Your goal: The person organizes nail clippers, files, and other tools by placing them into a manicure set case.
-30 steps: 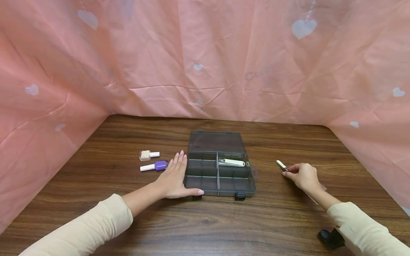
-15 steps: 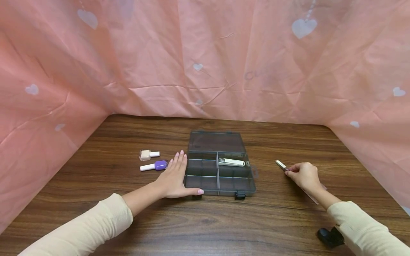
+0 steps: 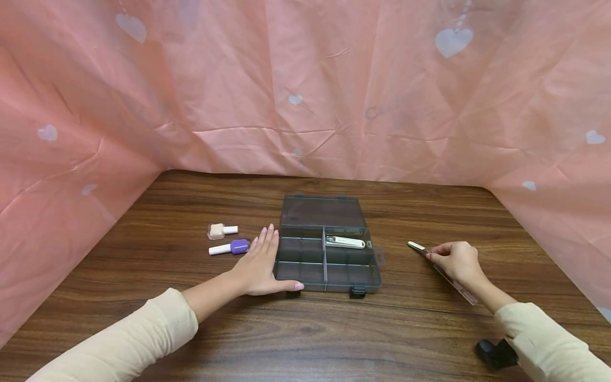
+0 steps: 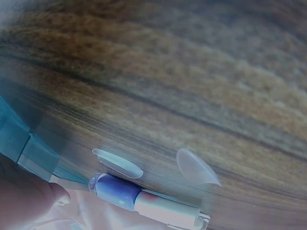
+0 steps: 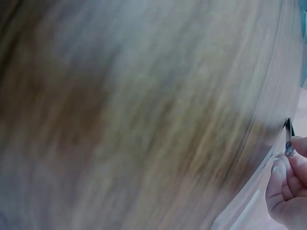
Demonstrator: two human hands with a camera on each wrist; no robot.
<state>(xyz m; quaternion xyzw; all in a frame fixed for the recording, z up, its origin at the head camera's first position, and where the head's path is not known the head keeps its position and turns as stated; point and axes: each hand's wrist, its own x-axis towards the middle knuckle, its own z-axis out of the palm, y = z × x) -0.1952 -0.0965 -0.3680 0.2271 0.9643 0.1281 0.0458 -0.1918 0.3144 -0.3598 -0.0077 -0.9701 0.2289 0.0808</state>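
Observation:
My left hand [image 3: 258, 270] rests against the left side of a dark translucent divided box [image 3: 300, 271], fingers straight, thumb on its front edge. The box's lid lies back. In its back right compartment sits a nail clipper [image 3: 345, 242] with a whitish lever. To the right of the box, my right hand [image 3: 458, 261] pinches a smaller nail clipper [image 3: 417, 246] between thumb and fingertips, close over the table. In the right wrist view this clipper [image 5: 289, 129] shows edge-on at the fingertips [image 5: 278, 167]. A pinkish clear flat strip [image 3: 460, 289] lies partly hidden under that hand.
Left of my left hand lie a purple nail polish bottle [image 3: 239, 246] and a beige one [image 3: 217, 231], both with white caps. A black object [image 3: 496, 354] is beside the right sleeve. Pink curtains [image 3: 305, 79] enclose the wooden table [image 3: 305, 339].
My right hand has shifted slightly right, and the small nail clipper has turned flatter, its tip moving left. More of the pinkish strip shows. The left hand and the box stay put.

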